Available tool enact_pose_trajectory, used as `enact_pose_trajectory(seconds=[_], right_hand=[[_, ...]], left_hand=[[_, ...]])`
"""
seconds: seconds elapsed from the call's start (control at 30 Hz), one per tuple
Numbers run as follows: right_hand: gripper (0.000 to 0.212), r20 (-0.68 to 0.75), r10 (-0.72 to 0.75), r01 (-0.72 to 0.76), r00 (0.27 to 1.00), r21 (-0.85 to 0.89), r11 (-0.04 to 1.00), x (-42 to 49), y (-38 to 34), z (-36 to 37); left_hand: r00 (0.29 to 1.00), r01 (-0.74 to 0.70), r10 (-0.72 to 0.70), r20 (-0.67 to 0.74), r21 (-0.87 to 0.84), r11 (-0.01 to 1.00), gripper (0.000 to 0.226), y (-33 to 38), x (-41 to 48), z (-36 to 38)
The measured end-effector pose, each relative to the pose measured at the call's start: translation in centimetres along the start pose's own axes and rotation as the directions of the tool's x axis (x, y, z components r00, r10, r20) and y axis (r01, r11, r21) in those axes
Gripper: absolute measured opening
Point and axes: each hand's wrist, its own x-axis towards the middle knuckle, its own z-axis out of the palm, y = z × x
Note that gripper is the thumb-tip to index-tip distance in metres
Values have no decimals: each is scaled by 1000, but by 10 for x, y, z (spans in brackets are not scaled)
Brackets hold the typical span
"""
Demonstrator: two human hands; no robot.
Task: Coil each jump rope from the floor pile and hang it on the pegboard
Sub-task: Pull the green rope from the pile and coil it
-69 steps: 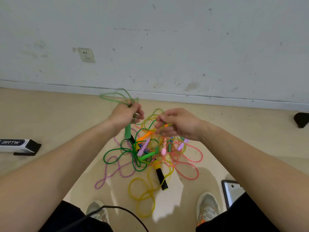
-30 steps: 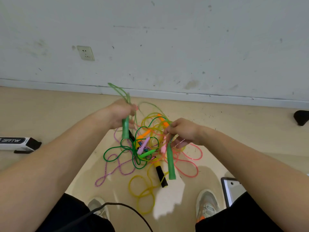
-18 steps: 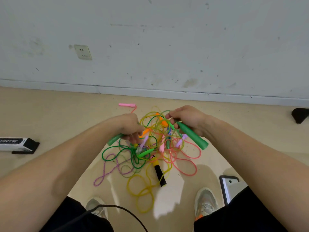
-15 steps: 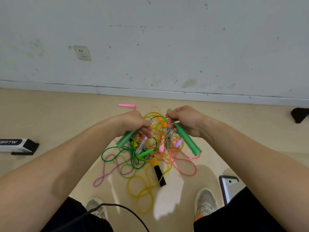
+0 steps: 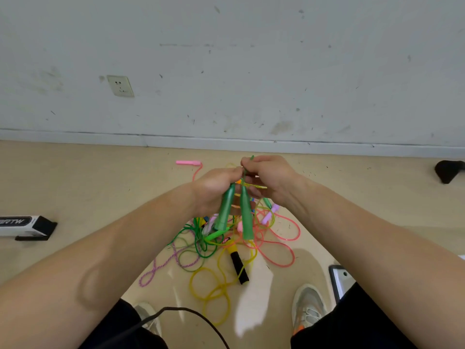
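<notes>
A tangled pile of jump ropes (image 5: 226, 248) in green, pink, yellow and purple lies on the beige floor between my feet. Above it, my left hand (image 5: 214, 187) grips one green handle (image 5: 225, 210), which hangs down from it. Right beside it hangs a second green handle (image 5: 246, 217), its top held by my right hand (image 5: 271, 177), which also pinches the green cord at the fingertips. Both hands touch each other over the pile. The pegboard is not in view.
A pink handle (image 5: 188, 162) lies alone on the floor near the white wall. A yellow-and-black handle (image 5: 237, 263) lies in the pile. A white and black box (image 5: 25, 226) sits at left, a dark object (image 5: 449, 170) far right, a tablet-like device (image 5: 341, 280) by my right shoe.
My hands have come together: the two green handles, held apart and angled before, now hang side by side between them, raised above the pile.
</notes>
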Motion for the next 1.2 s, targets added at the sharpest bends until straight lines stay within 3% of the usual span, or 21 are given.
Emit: enact_pose_trajectory(seconds=[0.1, 0.17, 0.23, 0.27, 0.33, 0.37, 0.4, 0.47, 0.53, 0.63, 0.73, 0.93, 1.07, 1.2], right_hand=[[13, -50, -31, 29, 998, -43, 999, 2, 0, -6], [13, -70, -46, 42, 996, -59, 997, 1, -2, -12], [18, -59, -63, 51, 996, -196, 979, 2, -3, -19], [25, -45, -91, 69, 995, -360, 930, 4, -3, -23], [40, -46, -188, 106, 981, -685, 720, 8, -1, -29], [41, -51, -259, 131, 964, -762, 634, 9, 0, -29], [35, -17, -329, 196, 944, -772, 605, 7, -1, -29], [15, 167, -372, 388, 913, -637, 666, 0, -5, -22], [22, 355, -278, 435, 892, -515, 739, -6, -5, -14], [42, 489, -80, 376, 869, -544, 750, -8, 4, -13], [45, 483, 42, 312, 875, -626, 714, -5, 9, -19], [1, 440, -103, 371, 892, -583, 723, -1, 10, -20], [13, 454, -180, 426, 873, -529, 734, 0, 9, -20], [10, 430, -264, 459, 863, -452, 764, -2, 6, -19]], left_hand=[[998, -64, 64, 3, 23, 998, 39, -3, 2, 1], [995, -98, 100, -11, 121, 988, 34, -4, 3, -2], [990, -136, 141, -3, 249, 959, 30, -4, 2, -6], [988, -153, 157, 9, 294, 944, 29, -3, 1, -8], [984, -179, 174, 46, 359, 916, 29, -2, -2, -12], [982, -189, 174, 75, 388, 902, 29, -2, -4, -14], [981, -193, 164, 106, 410, 891, 29, -1, -5, -16], [980, -181, 122, 158, 442, 879, 28, 0, -9, -20], [978, -168, 87, 192, 457, 874, 27, 1, -12, -24], [973, -171, 72, 218, 478, 861, 24, 0, -15, -31], [979, -153, 62, 195, 493, 856, 25, -3, -18, -40], [987, -97, 53, 149, 308, 946, 21, -13, -21, -42], [993, -108, 100, 56, 170, 980, 36, -17, -22, -41], [991, -107, 86, 103, 223, 969, 31, -20, -25, -35]])
